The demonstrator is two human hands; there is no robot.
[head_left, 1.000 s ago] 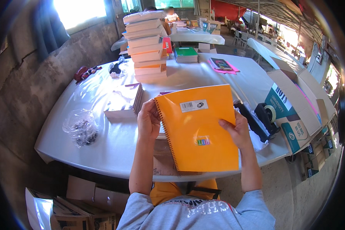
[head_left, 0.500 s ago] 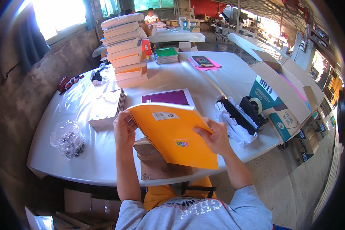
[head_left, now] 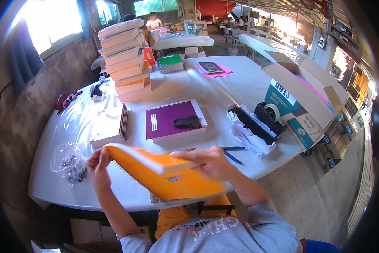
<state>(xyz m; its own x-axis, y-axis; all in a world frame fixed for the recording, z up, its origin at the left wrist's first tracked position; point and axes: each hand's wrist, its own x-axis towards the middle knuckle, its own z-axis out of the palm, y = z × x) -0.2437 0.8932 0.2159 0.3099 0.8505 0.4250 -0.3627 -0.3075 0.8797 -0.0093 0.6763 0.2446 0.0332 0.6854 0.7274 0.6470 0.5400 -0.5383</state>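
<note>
An orange spiral-bound notebook (head_left: pixel 155 183) is held tilted over the table's near edge. My left hand (head_left: pixel 99 166) pinches its corner at the coiled spine. My right hand (head_left: pixel 212 163) grips the opposite side, fingers over the bent-up pages and thumb hidden. Just beyond lies a stack of notebooks with a purple cover (head_left: pixel 164 120) on top, and a small black tool (head_left: pixel 187 122) rests on it. Blue-handled pliers (head_left: pixel 233 155) lie on the table beside my right hand, partly covered by it. Under the orange notebook, a brown board is mostly hidden.
A tall stack of notebooks (head_left: pixel 124 63) stands at the far left, with a shorter stack (head_left: pixel 109 126) nearer. To the left is a clear plastic bag (head_left: pixel 69 162) of dark bits. A tape dispenser (head_left: pixel 271 116) and an open carton (head_left: pixel 305 101) stand at the right.
Both hands have moved left with the orange notebook, and its far edge has curled up, showing page edges. The purple-covered stack and the pliers are now uncovered.
</note>
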